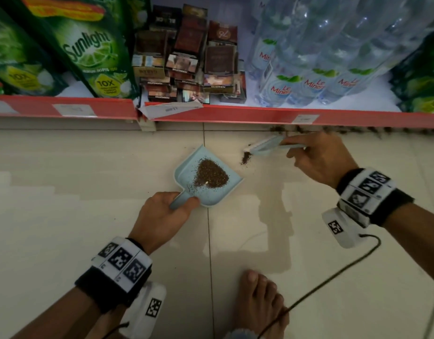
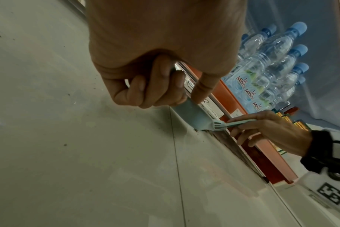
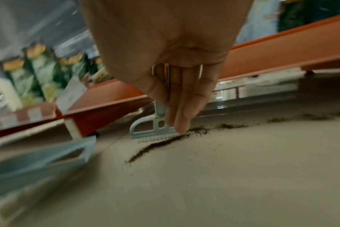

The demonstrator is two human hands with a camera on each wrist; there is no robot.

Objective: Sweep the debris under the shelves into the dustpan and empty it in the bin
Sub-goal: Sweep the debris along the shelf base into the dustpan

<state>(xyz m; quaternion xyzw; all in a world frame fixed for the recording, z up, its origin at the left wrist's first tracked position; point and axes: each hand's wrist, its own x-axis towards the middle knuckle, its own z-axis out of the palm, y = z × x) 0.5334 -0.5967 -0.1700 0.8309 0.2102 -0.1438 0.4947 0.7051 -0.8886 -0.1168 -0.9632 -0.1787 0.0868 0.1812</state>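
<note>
- Shelf (image 1: 211, 115) w/ red front edge, stocked w/ water bottles (image 1: 308, 69) & green soap packs (image 1: 88, 50); dark debris line (image 1: 357, 129) on floor along its base, right side.
- Light-blue dustpan (image 1: 184, 172) flat on tile, brown debris pile (image 1: 212, 176) inside.
- L hand (image 1: 162, 216) fingers wrapped round dustpan handle.
- R hand (image 1: 318, 160) pinching small blue brush (image 1: 260, 148), bristles on floor just right of pan.
- Small debris streak (image 1: 245, 158) beside bristles, btwn brush & pan.
</note>
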